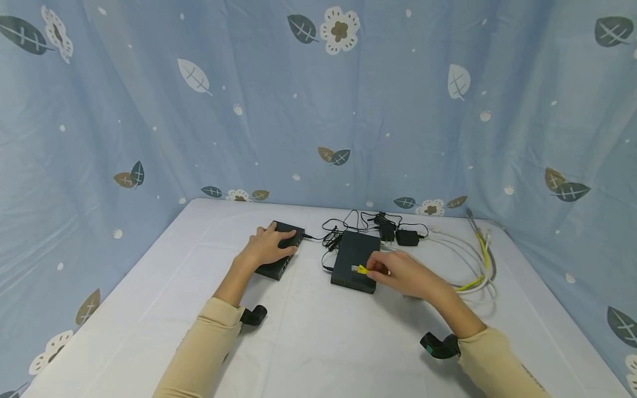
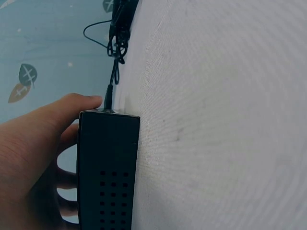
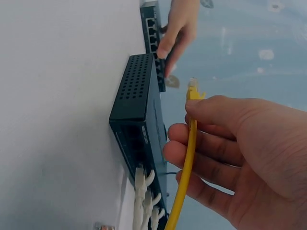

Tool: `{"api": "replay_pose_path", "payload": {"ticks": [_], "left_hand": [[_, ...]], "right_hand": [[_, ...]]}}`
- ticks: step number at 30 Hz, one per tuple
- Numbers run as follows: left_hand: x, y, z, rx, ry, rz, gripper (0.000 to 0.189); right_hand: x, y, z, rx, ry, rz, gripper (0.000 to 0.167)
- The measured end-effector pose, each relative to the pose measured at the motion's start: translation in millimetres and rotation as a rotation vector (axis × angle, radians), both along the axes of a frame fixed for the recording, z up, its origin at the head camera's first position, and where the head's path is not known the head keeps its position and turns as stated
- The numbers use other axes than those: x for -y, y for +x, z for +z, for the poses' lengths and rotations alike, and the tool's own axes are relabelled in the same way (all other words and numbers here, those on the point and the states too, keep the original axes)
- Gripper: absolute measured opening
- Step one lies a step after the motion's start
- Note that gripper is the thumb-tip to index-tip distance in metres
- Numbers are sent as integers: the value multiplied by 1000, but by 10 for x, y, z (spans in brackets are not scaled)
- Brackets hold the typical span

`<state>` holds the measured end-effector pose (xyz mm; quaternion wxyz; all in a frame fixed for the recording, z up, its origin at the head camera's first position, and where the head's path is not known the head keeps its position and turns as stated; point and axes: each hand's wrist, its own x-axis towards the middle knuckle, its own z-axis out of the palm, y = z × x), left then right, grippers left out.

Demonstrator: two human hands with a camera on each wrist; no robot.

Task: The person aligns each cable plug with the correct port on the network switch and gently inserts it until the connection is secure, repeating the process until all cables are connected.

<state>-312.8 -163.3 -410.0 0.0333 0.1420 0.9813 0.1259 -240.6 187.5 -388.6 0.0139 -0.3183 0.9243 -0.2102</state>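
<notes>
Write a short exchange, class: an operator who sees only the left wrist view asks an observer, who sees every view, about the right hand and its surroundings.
Operator: What does the right hand hold?
Observer: A yellow Ethernet cable, pinched just behind its clear plug.
Operator: Is anything plugged into the network switch nearer that hand?
Observer: Yes: white Ethernet cables, side by side along one side.

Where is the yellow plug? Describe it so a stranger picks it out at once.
On the white table, find the right-hand black box. Above it, the right hand pinches the yellow plug, the end of a yellow cable. Its yellow boot and clear tip set it apart from the white plugs seated in that box.
</notes>
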Motion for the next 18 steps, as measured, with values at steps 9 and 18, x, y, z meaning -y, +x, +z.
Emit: {"api": "replay_pose_path", "payload": {"ticks": [9,18], "left_hand": [[-3,7,22,2,2,2,59],[-2,6,2,3,6,-2,59]], "right_hand": [[156,-30,55,-34,-21,-9,5],[299,-56,79,-73,-55,-2,7]]}}
